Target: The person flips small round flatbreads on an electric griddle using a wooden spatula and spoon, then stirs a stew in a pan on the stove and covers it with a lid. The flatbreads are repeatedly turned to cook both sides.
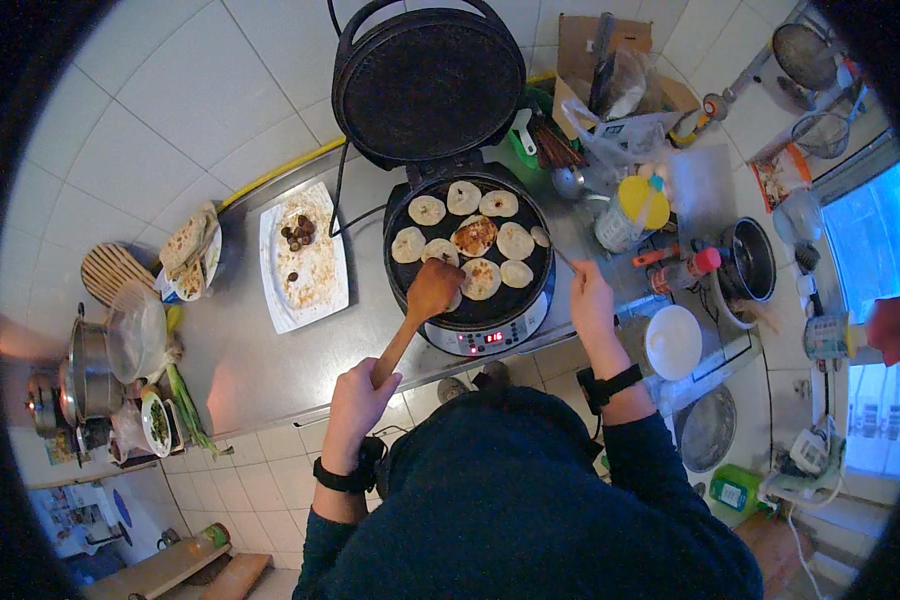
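My left hand [361,403] grips the handle of a wooden spatula [431,289], whose broad blade lies over the front left of an electric griddle [506,301]. The blade partly covers a flatbread beneath it. In my right hand [592,298] is a metal spoon [541,238], its bowl at the pan's right rim. Several small round flatbreads [515,241] sit on the dark cooking plate. One browned flatbread [474,235] lies in the middle, and another with brown spots is just below it. The griddle's black lid [431,86] stands raised behind, and its front display is lit.
Left of the griddle, a white rectangular plate [307,300] holds dark round pieces and crumbs. Stacked flatbreads [189,241] and scallions [187,409] are farther left. On the right stand a yellow-lidded container [643,202], a red-capped bottle [682,272] and a white bowl [673,343].
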The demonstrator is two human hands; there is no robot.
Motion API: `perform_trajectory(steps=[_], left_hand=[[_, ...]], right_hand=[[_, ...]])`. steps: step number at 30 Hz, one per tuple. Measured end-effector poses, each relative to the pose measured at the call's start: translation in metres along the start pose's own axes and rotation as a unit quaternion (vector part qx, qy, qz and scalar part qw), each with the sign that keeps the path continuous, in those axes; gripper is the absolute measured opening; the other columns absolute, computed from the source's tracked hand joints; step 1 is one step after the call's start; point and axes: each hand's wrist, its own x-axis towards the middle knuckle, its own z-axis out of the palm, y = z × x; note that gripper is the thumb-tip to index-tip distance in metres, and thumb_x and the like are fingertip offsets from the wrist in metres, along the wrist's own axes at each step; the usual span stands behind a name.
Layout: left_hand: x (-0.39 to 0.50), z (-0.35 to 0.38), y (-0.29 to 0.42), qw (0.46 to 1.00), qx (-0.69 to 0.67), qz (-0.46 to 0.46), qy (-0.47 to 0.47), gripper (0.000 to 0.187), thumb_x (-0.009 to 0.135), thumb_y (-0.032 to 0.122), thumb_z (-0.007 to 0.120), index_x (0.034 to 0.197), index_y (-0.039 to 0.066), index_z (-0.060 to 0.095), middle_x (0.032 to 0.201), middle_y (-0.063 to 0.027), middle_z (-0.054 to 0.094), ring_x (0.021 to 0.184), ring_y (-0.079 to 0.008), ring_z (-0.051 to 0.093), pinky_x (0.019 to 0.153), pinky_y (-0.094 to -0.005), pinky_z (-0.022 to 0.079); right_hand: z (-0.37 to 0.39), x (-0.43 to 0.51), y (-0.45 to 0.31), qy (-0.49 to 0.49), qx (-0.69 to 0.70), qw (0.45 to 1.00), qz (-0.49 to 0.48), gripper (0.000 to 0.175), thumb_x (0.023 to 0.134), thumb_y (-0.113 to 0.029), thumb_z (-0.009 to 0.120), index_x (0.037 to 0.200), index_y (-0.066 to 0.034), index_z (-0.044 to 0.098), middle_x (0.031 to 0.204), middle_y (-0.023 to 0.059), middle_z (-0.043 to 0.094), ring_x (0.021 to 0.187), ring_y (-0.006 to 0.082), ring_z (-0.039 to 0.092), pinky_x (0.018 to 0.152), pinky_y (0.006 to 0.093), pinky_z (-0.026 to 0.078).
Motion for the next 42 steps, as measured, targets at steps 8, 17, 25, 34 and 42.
perform_trajectory(steps=[8, 17, 25, 34, 42], left_hand=[[-0.004, 0.001, 0.001, 1.000, 0.002, -0.003, -0.002, 0.031, 0.080, 0.025, 0.073, 0.094, -0.002, 0.065, 0.076, -0.0199, 0.067, 0.069, -0.0324, 0.067, 0.064, -0.0383, 0.053], [-0.005, 0.002, 0.000, 1.000, -0.003, -0.018, -0.003, 0.030, 0.080, 0.024, 0.073, 0.091, -0.002, 0.064, 0.072, -0.0179, 0.066, 0.065, -0.0307, 0.065, 0.060, -0.0381, 0.051], [-0.001, 0.003, -0.001, 1.000, 0.005, 0.009, 0.007, 0.029, 0.079, 0.024, 0.073, 0.088, -0.002, 0.064, 0.071, -0.0185, 0.065, 0.064, -0.0317, 0.065, 0.060, -0.0381, 0.050], [0.004, 0.005, -0.003, 1.000, 0.011, 0.023, 0.010, 0.031, 0.081, 0.024, 0.073, 0.094, -0.003, 0.066, 0.070, -0.0164, 0.065, 0.061, -0.0256, 0.063, 0.059, -0.0359, 0.049], [0.007, 0.007, -0.001, 0.999, 0.011, 0.033, 0.008, 0.029, 0.081, 0.024, 0.073, 0.091, -0.003, 0.065, 0.068, -0.0150, 0.064, 0.060, -0.0247, 0.061, 0.058, -0.0360, 0.048]], right_hand=[[-0.003, 0.000, -0.006, 0.007, -0.004, 1.000, -0.008, 0.018, 0.090, -0.010, 0.053, 0.107, -0.0051, 0.059, 0.081, 0.0258, 0.064, 0.077, 0.0447, 0.062, 0.065, 0.0527, 0.048], [0.001, 0.002, -0.007, -0.002, -0.006, 1.000, -0.004, 0.019, 0.090, -0.010, 0.053, 0.107, -0.0057, 0.059, 0.083, 0.0242, 0.065, 0.079, 0.0448, 0.062, 0.069, 0.0528, 0.049], [0.000, 0.001, -0.004, -0.009, 0.023, 1.000, 0.009, 0.021, 0.090, -0.012, 0.052, 0.107, -0.0059, 0.061, 0.088, 0.0239, 0.065, 0.085, 0.0439, 0.062, 0.074, 0.0510, 0.049], [0.003, 0.000, 0.002, 0.002, 0.042, 0.999, 0.018, 0.021, 0.089, -0.011, 0.052, 0.106, -0.0046, 0.062, 0.087, 0.0222, 0.066, 0.083, 0.0413, 0.063, 0.073, 0.0484, 0.049], [-0.005, -0.003, -0.001, -0.012, 0.077, 0.997, 0.023, 0.020, 0.089, -0.007, 0.053, 0.106, -0.0017, 0.061, 0.087, 0.0227, 0.066, 0.082, 0.0392, 0.064, 0.072, 0.0445, 0.050]])
